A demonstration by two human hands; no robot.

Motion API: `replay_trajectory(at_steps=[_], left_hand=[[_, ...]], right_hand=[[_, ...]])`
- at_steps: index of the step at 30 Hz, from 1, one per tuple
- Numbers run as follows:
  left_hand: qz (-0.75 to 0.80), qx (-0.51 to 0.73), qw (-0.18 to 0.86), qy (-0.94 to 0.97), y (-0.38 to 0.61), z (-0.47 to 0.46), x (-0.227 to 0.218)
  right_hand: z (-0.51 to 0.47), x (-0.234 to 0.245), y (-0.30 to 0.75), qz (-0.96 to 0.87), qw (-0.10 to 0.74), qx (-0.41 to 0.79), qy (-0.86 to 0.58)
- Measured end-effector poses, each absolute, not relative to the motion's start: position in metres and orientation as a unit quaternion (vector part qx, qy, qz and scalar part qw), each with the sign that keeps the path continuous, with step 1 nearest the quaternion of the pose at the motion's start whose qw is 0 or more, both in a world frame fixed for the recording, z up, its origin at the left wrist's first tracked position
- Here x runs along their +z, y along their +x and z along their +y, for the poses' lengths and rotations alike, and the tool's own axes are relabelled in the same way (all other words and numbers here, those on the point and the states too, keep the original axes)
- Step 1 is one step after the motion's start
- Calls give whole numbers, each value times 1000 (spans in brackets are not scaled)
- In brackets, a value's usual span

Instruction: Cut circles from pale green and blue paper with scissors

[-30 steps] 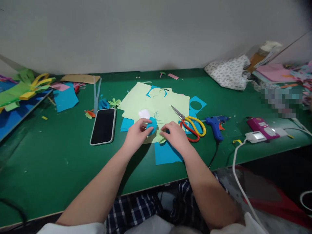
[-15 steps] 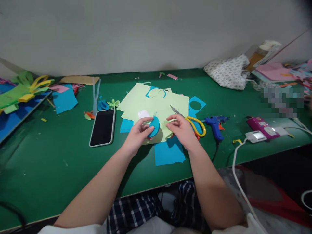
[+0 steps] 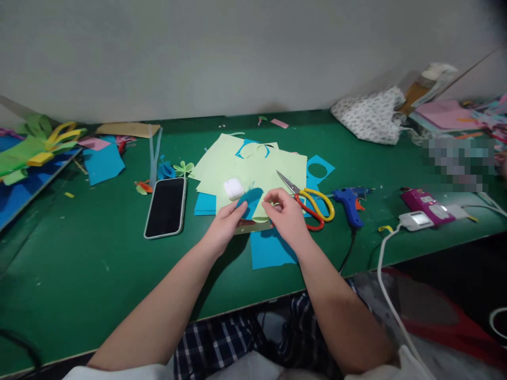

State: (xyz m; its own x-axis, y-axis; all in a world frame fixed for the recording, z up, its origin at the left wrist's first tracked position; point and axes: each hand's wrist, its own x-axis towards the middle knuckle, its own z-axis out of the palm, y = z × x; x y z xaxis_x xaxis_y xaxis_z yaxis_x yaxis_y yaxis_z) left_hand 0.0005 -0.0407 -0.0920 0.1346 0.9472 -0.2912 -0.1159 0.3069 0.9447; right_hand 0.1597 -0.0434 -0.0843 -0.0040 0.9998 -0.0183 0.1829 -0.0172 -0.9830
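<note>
My left hand (image 3: 225,224) grips a rounded blue paper cutout (image 3: 251,201) between thumb and fingers, tilted above the pile. Close to its right edge, my right hand (image 3: 285,212) has its fingertips pinched at a curled light green paper piece (image 3: 260,212). Its lower fingers are partly hidden. Beneath both hands lie light green paper sheets (image 3: 222,158), with a small white wad (image 3: 233,188) on them. Scissors (image 3: 312,205) with red and yellow handles rest just right of my right hand. A blue sheet (image 3: 273,252) sticks out at the near side.
A phone (image 3: 165,207) lies left of the paper. On the right are a blue glue gun (image 3: 352,203), a magenta device (image 3: 428,207) with a white cable, and a patterned pouch (image 3: 370,117). Colourful paper strips (image 3: 43,148) are piled at far left.
My right hand has moved left, up to the blue cutout, with the curled green piece. The cutout has tilted in my left hand. The white wad and red scissor handle show more fully.
</note>
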Motion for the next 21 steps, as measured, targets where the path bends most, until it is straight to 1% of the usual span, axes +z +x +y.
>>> replay_trajectory(at_steps=[7,14,21], left_hand=[[494,427,637,409,-3,-42,-92],[472,396,651,445,-6,-39,-91],[505,409,616,445,-8,-39,-93]], right_hand=[[-45,-83,164,-591,385,445,-551],[-46,-82,167,-597,371,449,-552],[-47,-78,168,-598,370,469,-535]])
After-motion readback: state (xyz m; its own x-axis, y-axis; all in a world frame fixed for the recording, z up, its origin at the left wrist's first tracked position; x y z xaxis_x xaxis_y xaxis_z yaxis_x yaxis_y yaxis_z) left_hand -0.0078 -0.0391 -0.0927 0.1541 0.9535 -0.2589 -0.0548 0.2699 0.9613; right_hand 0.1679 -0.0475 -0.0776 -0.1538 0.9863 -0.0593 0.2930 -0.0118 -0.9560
